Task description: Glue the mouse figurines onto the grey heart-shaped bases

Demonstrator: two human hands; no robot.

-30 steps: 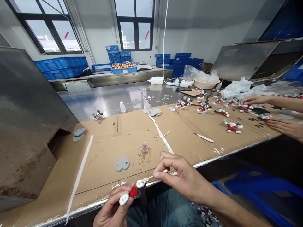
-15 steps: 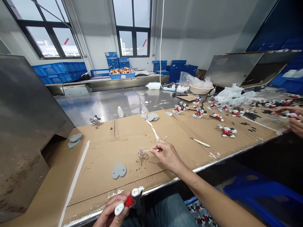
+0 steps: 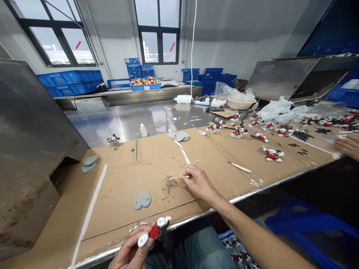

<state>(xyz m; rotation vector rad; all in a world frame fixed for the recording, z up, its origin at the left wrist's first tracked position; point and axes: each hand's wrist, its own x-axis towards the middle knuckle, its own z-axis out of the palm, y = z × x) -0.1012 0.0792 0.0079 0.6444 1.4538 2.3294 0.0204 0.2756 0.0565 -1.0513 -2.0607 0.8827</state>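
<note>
My left hand (image 3: 131, 250) is closed on a small cartoon mouse figure (image 3: 154, 232) with red shorts and white shoes, held below the table's front edge over my lap. My right hand (image 3: 196, 182) reaches over the cardboard sheet (image 3: 120, 179) and pinches a thin stick (image 3: 179, 177). The stick's tip rests in a small clear cup (image 3: 169, 179), which has dark specks around it. A grey heart-shaped piece (image 3: 142, 200) lies flat on the cardboard just left of the cup.
Several finished mouse figures (image 3: 271, 154) lie on the cardboard to the right, near another person's hand (image 3: 347, 145). A white blade-like tool (image 3: 239, 167), grey pieces (image 3: 181, 136), a small bottle (image 3: 143, 130) and a lone figure (image 3: 113, 140) sit farther back. A metal box (image 3: 33, 149) stands left.
My right hand left the figure, reached forward and put the stick's tip into the small cup. My left hand kept the figure near my lap. The other person's hands drew back right.
</note>
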